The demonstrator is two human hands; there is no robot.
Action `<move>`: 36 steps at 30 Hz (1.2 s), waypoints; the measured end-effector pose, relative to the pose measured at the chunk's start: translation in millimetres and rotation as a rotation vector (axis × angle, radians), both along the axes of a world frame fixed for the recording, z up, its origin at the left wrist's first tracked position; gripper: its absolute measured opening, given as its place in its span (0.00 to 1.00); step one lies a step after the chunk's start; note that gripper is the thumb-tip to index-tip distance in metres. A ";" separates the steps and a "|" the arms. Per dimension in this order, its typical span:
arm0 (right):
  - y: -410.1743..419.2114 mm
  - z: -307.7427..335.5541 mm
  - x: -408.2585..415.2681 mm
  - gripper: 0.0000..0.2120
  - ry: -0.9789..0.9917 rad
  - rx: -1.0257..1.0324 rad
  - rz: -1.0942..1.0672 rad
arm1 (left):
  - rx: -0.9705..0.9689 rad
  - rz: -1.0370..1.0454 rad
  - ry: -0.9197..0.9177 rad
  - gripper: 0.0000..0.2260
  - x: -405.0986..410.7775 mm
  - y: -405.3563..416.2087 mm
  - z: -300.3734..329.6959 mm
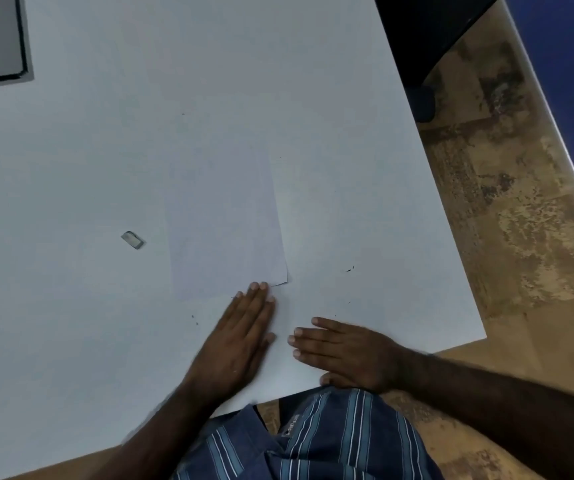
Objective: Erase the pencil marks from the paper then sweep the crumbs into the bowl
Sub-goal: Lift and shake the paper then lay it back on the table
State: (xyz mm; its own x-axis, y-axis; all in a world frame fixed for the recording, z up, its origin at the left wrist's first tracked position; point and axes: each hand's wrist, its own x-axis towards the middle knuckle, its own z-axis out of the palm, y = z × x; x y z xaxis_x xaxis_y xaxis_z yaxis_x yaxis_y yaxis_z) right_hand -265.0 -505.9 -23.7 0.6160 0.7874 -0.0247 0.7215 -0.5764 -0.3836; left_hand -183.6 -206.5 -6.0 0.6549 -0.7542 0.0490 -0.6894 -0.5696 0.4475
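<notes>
Both hands are laid flat, fingers released: left hand (pixel 240 336) touching the paper (pixel 225 223); right hand (pixel 347 355) at 3 o'clock; eraser (pixel 132 240) at 9 o'clock of the paper; no writing legible.

A white sheet of paper (pixel 225 216) lies on my pale, blue-tinged white bench (pixel 71 150), a small grey eraser (pixel 132 240) beside it and dark crumbs (pixel 349 269) scattered near; my shirt (pixel 316 441) is navy with light blue and white stripes, above a mottled brown floor (pixel 507 209), a blue wall (pixel 569 57) at right
</notes>
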 end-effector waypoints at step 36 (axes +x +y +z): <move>-60.1 12.2 11.5 0.29 -0.106 -0.019 -0.429 | 0.043 -0.161 -0.052 0.28 -34.5 -35.3 -9.1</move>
State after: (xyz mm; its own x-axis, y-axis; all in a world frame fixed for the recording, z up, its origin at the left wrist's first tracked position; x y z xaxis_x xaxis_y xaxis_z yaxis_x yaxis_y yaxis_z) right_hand -253.5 -566.0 -11.5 0.8867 0.4602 0.0442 0.4504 -0.8383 -0.3072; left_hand -218.1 -241.7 -15.1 0.5229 -0.8512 0.0451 -0.7948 -0.4678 0.3867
